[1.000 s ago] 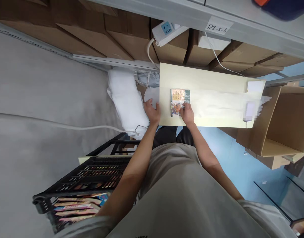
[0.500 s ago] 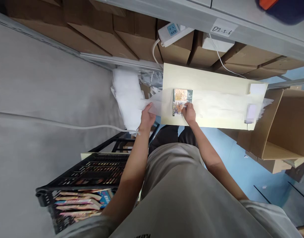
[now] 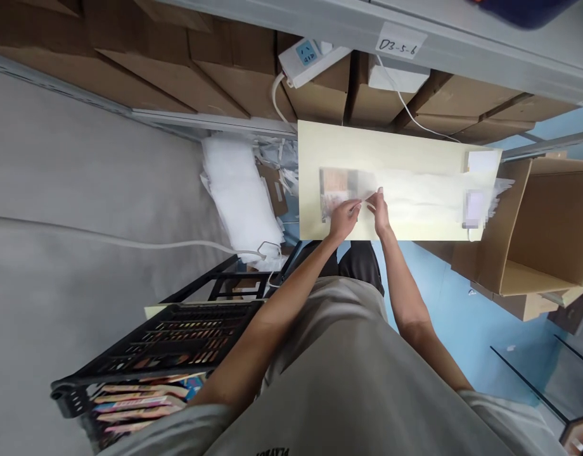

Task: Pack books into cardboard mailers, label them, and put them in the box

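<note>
On the pale yellow board (image 3: 396, 147) lies a book (image 3: 335, 180), seen blurred through a translucent plastic bag (image 3: 366, 182) that covers it. My left hand (image 3: 343, 220) is closed in a pinch on the bag's edge, just over the book's lower right corner. Close beside it, my right hand (image 3: 381, 214) also pinches the bag's edge with thumb and fingers. To the right, a pile of flat translucent bags (image 3: 419, 196) stretches along the board.
White plastic bags (image 3: 239, 190) are stacked left of the board. A black crate (image 3: 177, 342) of books stands at lower left. At right is an open cardboard box (image 3: 548, 221). A power strip (image 3: 310, 60) and cartons (image 3: 234, 82) line the shelf behind.
My left hand has moved right from beside the white stack to the book, and the translucent bag now covers the book. My right hand has left the book and moved slightly right.
</note>
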A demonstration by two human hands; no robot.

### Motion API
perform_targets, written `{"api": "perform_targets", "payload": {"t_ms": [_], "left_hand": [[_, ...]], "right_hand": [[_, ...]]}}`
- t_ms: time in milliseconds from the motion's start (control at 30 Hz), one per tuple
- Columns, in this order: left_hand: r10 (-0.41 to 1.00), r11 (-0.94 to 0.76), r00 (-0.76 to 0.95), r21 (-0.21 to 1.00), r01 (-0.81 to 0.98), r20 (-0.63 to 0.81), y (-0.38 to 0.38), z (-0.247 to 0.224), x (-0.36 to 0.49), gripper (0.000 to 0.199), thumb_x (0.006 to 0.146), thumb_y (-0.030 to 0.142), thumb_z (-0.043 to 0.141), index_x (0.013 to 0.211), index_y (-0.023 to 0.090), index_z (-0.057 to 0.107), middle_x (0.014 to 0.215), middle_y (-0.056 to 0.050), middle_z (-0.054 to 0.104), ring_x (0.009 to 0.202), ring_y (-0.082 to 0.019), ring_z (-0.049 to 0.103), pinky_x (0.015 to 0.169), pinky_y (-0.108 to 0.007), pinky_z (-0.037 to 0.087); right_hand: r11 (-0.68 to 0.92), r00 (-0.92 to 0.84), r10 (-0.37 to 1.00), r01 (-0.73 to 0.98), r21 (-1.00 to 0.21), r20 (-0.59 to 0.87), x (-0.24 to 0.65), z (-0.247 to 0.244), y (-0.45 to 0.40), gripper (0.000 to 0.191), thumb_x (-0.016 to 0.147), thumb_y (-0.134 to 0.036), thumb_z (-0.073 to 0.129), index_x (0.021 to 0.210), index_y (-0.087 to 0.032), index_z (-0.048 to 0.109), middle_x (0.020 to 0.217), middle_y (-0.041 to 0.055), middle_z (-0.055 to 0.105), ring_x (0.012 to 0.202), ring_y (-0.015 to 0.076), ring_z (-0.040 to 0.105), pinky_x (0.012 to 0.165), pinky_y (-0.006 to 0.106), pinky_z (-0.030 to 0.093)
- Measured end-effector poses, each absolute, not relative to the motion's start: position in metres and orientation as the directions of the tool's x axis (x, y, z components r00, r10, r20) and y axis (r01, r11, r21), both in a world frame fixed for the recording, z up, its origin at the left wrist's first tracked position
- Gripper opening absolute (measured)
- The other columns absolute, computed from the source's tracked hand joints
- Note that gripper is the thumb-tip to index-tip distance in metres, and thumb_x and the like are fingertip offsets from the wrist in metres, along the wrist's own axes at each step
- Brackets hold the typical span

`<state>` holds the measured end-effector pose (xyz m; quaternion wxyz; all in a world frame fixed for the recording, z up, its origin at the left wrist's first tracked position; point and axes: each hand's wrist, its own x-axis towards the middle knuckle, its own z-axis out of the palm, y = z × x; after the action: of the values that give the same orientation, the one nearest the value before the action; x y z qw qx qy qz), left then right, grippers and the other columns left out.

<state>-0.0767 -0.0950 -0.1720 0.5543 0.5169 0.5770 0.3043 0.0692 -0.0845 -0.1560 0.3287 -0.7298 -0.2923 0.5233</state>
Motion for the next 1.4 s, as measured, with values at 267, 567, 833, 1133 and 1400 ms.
{"api": "perform_targets", "payload": {"t_ms": [267,567,833,1133,1400], "left_hand": [[0.822,0.182,0.459,0.919,0.349,-0.337,-0.108,-0.176,-0.081,0.03,0.093,0.016,0.073,0.12,0.023,0.083,0.132,-0.011,0.084,0.122,-0.032,0.08,0.109,-0.048,0.066],[0.938,0.342,-0.157,0.759,0.554,-0.307,-0.094,-0.187,-0.145,0.048,0.09,0.012,0.073,0.136,0.021,0.063,0.151,-0.019,0.061,0.155,-0.038,0.051,0.14,-0.056,0.033],[0.885,0.464,-0.227,0.732,0.499,-0.406,-0.085,-0.189,-0.139,0.053,0.083,0.011,0.078,0.13,0.027,0.06,0.135,-0.014,0.065,0.141,-0.036,0.061,0.13,-0.054,0.045],[0.819,0.556,-0.284,0.812,0.179,-0.499,-0.056,-0.164,-0.13,0.021,0.088,0.025,0.081,0.101,0.025,0.064,0.089,0.001,0.067,0.088,-0.02,0.069,0.096,-0.033,0.056],[0.964,0.258,-0.031,0.905,0.34,-0.263,-0.075,-0.12,-0.061,0.03,0.097,0.027,0.079,0.116,0.026,0.056,0.105,-0.003,0.07,0.085,-0.02,0.069,0.083,-0.035,0.055]], "right_hand": [[-0.698,0.468,0.698,0.615,-0.368,-0.543,0.067,-0.174,-0.091,0.021,0.104,-0.041,0.067,0.09,-0.028,0.059,0.103,0.0151,0.08,0.106,0.0381,0.078,0.098,0.051,0.062],[-0.553,0.503,0.831,0.705,-0.445,-0.237,0.05,-0.169,-0.109,0.038,0.107,-0.026,0.055,0.142,-0.014,0.062,0.152,0.0285,0.061,0.142,0.0417,0.059,0.122,0.062,0.05],[-0.385,0.215,0.917,0.697,-0.605,-0.336,0.016,-0.181,-0.097,0.048,0.104,-0.026,0.061,0.151,-0.015,0.057,0.151,0.025,0.06,0.142,0.0377,0.058,0.128,0.057,0.048],[-0.492,0.283,0.867,0.617,-0.614,-0.41,0.032,-0.205,-0.075,0.05,0.106,-0.035,0.064,0.152,-0.015,0.057,0.135,0.0198,0.069,0.13,0.0328,0.066,0.124,0.053,0.054],[-0.427,-0.034,0.866,0.471,-0.772,-0.499,0.08,-0.168,-0.065,0.033,0.11,-0.037,0.053,0.109,-0.018,0.081,0.108,0.0088,0.083,0.114,0.0286,0.074,0.108,0.041,0.062]]}}
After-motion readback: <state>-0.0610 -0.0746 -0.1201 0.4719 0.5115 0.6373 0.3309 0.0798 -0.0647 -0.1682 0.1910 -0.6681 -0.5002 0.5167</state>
